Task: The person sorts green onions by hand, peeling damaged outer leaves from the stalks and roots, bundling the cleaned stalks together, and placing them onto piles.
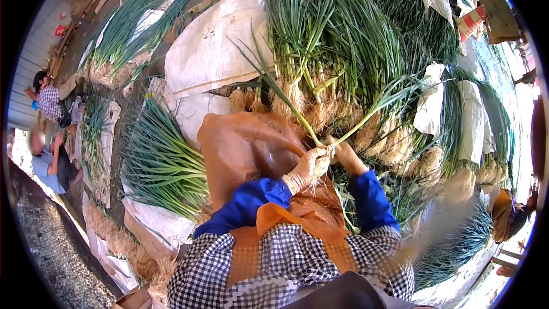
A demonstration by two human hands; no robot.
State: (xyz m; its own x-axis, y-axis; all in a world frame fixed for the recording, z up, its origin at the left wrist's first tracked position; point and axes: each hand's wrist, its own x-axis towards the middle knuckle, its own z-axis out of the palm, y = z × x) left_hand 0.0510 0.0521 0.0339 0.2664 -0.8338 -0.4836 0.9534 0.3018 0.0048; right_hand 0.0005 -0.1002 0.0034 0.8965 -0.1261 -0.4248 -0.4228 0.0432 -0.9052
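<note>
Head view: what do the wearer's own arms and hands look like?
Black-and-white checked upper sleeves meet plain blue lower sleeves, beyond which the left hand and right hand show. No printed markings are visible on the sleeves.

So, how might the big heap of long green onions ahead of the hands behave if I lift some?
The heap of long green onions would probably flop at the leaf ends, since the leaves look long and narrow. The lower stems should be stiffer; they look thicker and straighter. Plants may snag, as their bushy straw-coloured roots crowd together.
</note>
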